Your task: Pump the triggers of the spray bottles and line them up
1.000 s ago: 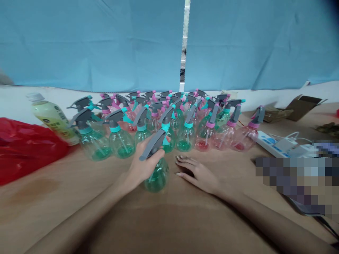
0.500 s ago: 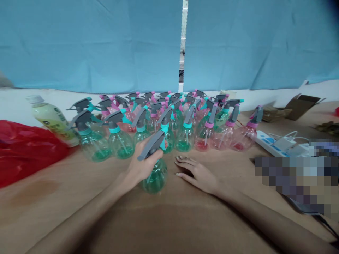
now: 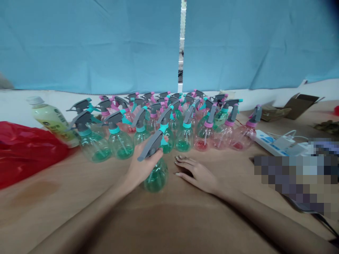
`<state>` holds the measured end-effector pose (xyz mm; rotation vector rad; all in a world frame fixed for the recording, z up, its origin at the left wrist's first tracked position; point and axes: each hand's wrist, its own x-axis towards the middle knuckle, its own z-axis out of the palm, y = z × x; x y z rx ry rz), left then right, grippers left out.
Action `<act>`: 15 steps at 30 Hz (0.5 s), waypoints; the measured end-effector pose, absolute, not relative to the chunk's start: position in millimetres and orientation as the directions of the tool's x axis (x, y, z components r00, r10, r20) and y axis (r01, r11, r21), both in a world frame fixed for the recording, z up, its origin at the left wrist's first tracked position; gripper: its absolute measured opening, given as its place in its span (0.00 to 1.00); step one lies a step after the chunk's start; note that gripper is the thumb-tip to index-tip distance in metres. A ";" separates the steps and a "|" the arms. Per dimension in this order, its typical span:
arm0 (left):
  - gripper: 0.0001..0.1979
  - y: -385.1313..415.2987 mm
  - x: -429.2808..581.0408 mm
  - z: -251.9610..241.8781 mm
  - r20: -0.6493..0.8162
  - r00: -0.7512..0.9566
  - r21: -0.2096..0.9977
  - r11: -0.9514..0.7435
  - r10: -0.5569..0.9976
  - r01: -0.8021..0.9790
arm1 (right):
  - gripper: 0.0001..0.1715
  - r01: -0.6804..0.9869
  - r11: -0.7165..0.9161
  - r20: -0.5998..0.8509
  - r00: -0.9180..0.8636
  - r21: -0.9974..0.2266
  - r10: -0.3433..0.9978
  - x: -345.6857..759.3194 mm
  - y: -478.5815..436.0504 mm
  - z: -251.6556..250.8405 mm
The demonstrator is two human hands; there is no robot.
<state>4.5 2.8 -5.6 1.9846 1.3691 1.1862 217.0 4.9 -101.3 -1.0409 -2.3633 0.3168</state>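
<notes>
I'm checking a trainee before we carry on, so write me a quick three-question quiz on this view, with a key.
1. Which hand grips the green spray bottle nearest the camera?
2. True or false: the right hand is gripping a pink spray bottle.
3. Fill in the blank: the crumpled plastic at the picture's left edge is ____ in colour.

Key:
1. The left hand.
2. False; it rests on the table with its fingers extended.
3. Red.
</notes>
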 end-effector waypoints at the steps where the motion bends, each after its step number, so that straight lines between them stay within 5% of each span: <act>1: 0.04 3.1 4.6 -6.6 0.402 0.128 0.744 -0.405 0.907 0.532 | 0.26 0.614 0.675 0.378 -0.559 -0.410 0.738 216.8 4.6 -100.9; 11: 0.13 -6.0 5.1 -4.5 0.395 0.106 0.787 -0.396 0.912 0.474 | 0.27 0.626 0.673 0.373 -0.560 -0.393 0.740 216.0 4.7 -105.2; 15: 0.14 -14.6 1.8 1.9 0.363 0.141 0.720 -0.373 0.921 0.585 | 0.26 0.639 0.676 0.366 -0.570 -0.367 0.736 214.8 2.6 -104.7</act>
